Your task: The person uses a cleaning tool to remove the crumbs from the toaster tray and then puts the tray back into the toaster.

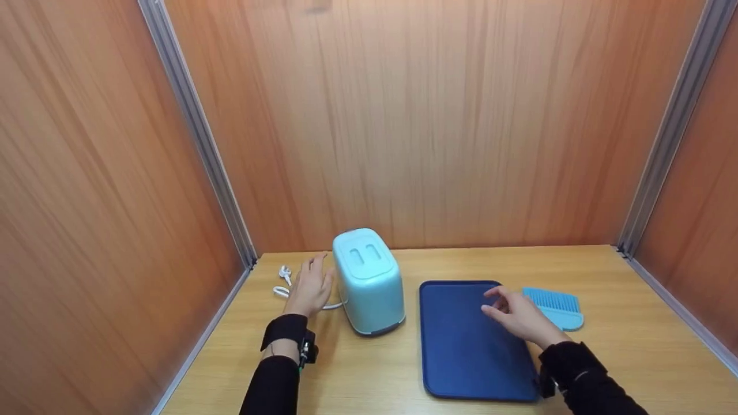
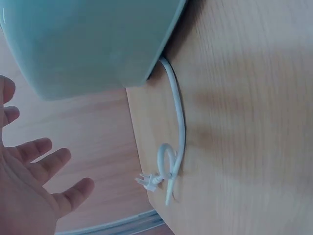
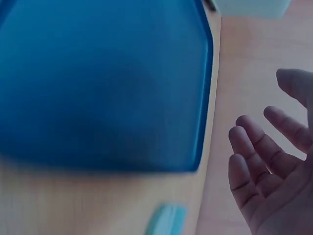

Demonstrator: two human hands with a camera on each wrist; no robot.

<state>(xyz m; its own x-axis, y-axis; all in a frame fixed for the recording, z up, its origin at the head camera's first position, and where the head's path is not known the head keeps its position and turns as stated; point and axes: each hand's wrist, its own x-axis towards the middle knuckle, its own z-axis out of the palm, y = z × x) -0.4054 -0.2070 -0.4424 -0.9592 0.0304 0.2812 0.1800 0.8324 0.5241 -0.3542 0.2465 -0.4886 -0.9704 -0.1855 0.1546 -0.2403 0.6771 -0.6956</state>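
Note:
A light-blue toaster (image 1: 373,294) with two slots on top stands upright left of the tray. My left hand (image 1: 309,286) hovers on its left side with relaxed, spread fingers and holds nothing. Below that hand runs the toaster's white cord (image 2: 177,112), looped near its plug (image 2: 148,181). My right hand (image 1: 522,316), its fingers loosely bent and holding nothing, is over the right part of a dark blue tray (image 1: 461,346). Partly behind this hand lies a light-blue comb-like piece (image 1: 556,305) with a row of teeth and a wide back.
The wooden table (image 1: 357,374) is enclosed by wood-grain panels (image 1: 415,127) at the back and both sides. Metal posts (image 1: 199,127) join the panels at the corners.

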